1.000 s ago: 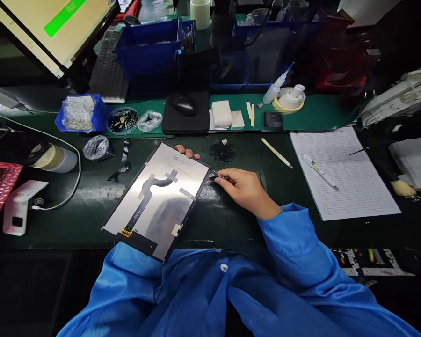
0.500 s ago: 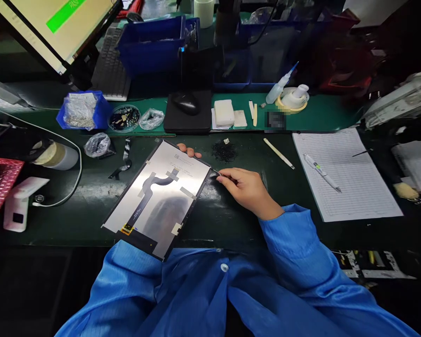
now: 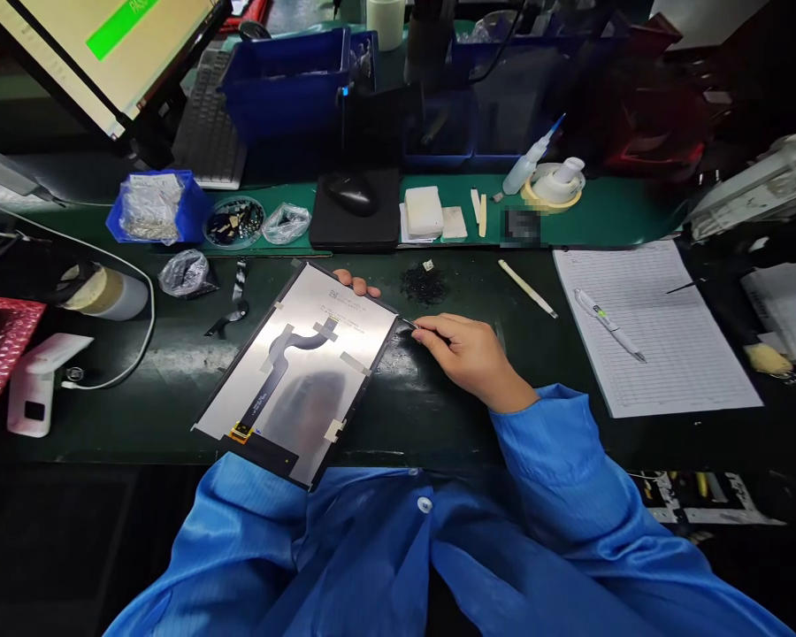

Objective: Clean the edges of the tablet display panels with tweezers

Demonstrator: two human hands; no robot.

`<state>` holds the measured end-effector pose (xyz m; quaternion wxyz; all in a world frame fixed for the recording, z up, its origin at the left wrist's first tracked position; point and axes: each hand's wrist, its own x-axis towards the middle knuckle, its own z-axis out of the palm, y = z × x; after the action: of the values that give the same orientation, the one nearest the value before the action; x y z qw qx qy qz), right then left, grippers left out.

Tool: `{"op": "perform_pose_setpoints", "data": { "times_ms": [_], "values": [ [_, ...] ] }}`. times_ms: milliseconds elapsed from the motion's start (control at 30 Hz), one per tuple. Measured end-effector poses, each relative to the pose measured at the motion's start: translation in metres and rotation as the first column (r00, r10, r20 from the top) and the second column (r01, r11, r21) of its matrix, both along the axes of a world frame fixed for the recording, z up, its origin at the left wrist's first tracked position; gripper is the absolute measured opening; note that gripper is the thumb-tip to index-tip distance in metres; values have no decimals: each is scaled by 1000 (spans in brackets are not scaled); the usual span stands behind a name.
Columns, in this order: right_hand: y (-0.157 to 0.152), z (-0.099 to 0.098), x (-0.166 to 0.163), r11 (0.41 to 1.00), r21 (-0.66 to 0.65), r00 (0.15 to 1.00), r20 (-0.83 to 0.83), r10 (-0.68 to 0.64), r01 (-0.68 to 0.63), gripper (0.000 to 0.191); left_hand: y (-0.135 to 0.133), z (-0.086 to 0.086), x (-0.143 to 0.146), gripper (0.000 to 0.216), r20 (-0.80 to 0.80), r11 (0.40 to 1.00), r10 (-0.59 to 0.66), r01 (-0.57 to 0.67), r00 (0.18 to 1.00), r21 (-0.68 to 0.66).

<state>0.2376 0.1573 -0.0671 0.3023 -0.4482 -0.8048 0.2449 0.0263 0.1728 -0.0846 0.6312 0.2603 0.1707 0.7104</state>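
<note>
A tablet display panel lies tilted with its silvery back up, a dark flex cable taped across it. My left hand is mostly hidden under the panel; only fingertips curl over its far edge, holding it. My right hand sits at the panel's upper right corner, fingers pinched on a small dark strip at that edge. Both arms wear blue sleeves.
A pile of dark scraps lies just beyond the panel. A lined paper sheet with a pen is to the right. Mouse on black pad, blue bins, monitor, small parts bags and a white device sit behind and left.
Almost nothing differs; my right hand has shifted very slightly at the panel's corner, still pinching the strip.
</note>
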Motion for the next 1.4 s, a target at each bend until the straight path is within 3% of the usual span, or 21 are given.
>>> {"op": "perform_pose_setpoints", "data": {
  "times_ms": [100, 233, 433, 567, 700, 900, 1067, 1233, 1400],
  "values": [
    [-1, 0, -1, 998, -54, 1000, -23, 13, -14, 23, -2, 5, 4, 62, 13, 997, 70, -71, 997, 32],
    [-4, -3, -3, 989, -143, 995, -87, -57, 45, 16, -4, 11, 8, 58, 96, 992, 124, -122, 988, -26],
    [-1, 1, 0, 1000, -24, 1000, 0, 10, -10, 19, -4, 13, 7, 65, 61, 994, 108, -106, 992, -33],
    [-1, 0, 1, 998, -53, 999, 7, 36, -36, 25, -4, 13, 6, 72, 94, 997, 74, -70, 993, -43],
    [-3, -3, -1, 993, -113, 996, -81, -32, 23, 20, -6, 16, 6, 68, 99, 994, 91, -85, 991, -66],
    [-1, 2, -1, 1000, -10, 1000, 6, 14, -14, 19, -4, 16, 6, 62, 61, 991, 122, -118, 991, -68],
    [1, 2, 1, 997, -46, 997, 43, 67, -65, 26, -1, 5, 1, 69, 72, 999, 27, -25, 997, -23],
    [-3, -1, -1, 989, -147, 997, -68, -32, 21, 18, -3, 1, -2, 62, 57, 1000, -27, 27, 998, -11],
    [-2, 2, -2, 997, -75, 998, -67, 8, -13, 16, -3, 1, -3, 72, 57, 999, -51, 52, 997, -9]
  ]
}}
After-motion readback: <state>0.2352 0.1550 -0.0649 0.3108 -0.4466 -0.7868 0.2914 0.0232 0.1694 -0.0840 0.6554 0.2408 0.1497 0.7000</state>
